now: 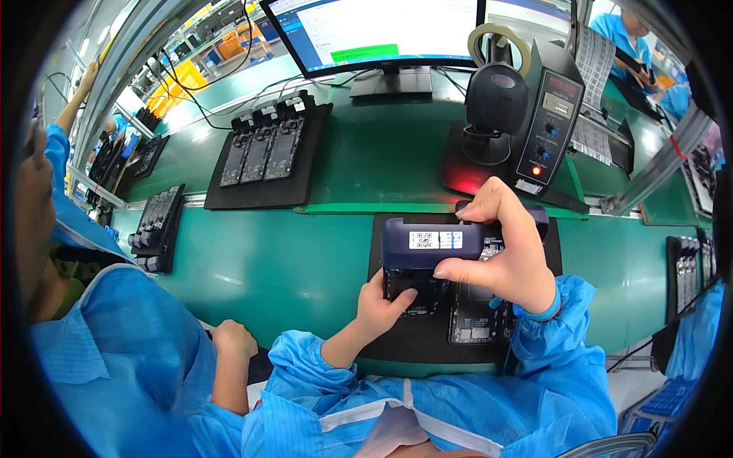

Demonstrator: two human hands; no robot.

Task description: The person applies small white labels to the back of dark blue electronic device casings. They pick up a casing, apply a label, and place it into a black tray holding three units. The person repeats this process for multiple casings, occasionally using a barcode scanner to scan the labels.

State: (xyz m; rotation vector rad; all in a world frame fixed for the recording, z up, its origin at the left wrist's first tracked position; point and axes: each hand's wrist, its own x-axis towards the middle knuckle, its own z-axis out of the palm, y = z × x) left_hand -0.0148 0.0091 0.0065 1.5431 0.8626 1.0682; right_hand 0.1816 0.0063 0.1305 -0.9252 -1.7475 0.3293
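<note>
My right hand (510, 250) grips a dark blue rectangular part (431, 243) with a white label on its face, holding it tilted above a black tray (393, 345). My left hand (382, 304) rests on an open phone body (416, 290) lying in that tray, fingers pressed on it. A second open phone body (477, 317) lies beside it to the right, partly hidden by my right hand.
A black tray (263, 153) with three phone bodies sits on the far green belt. A barcode scanner on a stand (495, 107), a black control box (550, 122), a tape roll (500, 38) and a monitor (374, 34) stand behind. A co-worker's hand (233, 340) rests at the left.
</note>
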